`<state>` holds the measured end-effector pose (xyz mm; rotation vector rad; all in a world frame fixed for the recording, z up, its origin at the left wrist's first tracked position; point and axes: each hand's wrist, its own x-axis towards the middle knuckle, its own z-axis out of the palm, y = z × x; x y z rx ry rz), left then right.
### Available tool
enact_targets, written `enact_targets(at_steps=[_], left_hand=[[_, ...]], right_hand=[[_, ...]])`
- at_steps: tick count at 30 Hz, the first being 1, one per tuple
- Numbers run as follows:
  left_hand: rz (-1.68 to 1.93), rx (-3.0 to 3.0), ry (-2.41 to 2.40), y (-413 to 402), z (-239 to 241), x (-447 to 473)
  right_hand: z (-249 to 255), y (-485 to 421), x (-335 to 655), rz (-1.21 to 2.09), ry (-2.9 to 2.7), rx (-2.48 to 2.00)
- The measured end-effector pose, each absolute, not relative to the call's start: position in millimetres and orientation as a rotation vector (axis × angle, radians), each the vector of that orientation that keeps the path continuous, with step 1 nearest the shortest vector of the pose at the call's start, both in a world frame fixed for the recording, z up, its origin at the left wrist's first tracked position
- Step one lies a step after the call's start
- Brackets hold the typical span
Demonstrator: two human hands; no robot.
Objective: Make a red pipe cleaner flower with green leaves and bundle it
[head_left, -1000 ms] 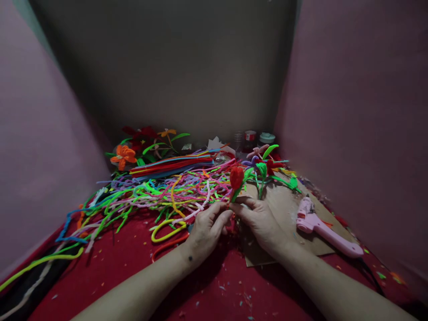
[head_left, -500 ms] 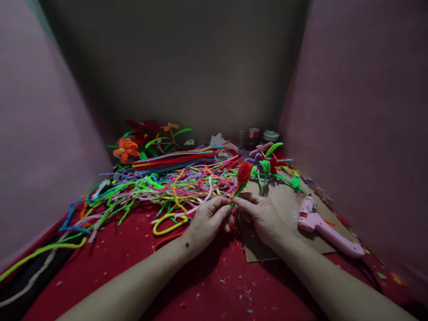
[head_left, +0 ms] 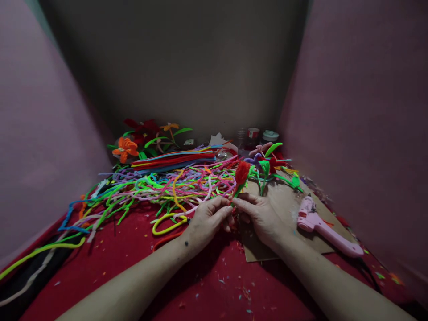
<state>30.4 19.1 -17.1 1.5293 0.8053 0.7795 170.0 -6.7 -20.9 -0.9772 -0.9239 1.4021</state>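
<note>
A red pipe-cleaner flower (head_left: 242, 173) with a green stem stands tilted between my two hands, bloom up. My left hand (head_left: 211, 219) pinches the lower end of its stem with thumb and forefinger. Meeting it fingertip to fingertip, my right hand (head_left: 258, 215) pinches the same stem just to the right. The fingers cover the bottom of the stem. Beneath my right hand lies a sheet of cardboard (head_left: 287, 243), and a pink glue gun (head_left: 326, 232) rests on its right side.
A tangle of coloured pipe cleaners (head_left: 187, 187) spreads across the red cloth (head_left: 214, 285), with a straight bundle (head_left: 175, 161) behind it. Finished flowers, one an orange flower (head_left: 125, 150), stand at the back left. Jars (head_left: 269, 136) sit by the back wall; scraps dot the cloth.
The flower head has shifted very slightly left and down. Both hands keep their pinch in nearly the same place.
</note>
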Motion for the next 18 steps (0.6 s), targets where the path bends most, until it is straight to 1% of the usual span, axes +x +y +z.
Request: enact_targets(at_steps=[10,13,18], left_hand=[[0.725,1.486,0.843,19,-18,28],[0.718,1.503,0.790,20,-16,27],[0.777,1.444,0.774,25,-17,25]], right_hand=[[-25,-5,172,1.370,-0.949,-0.982],[-30,-3,174,1.364,-0.952,-0.962],[-35,1,176,1.402,-0.945,-0.884]])
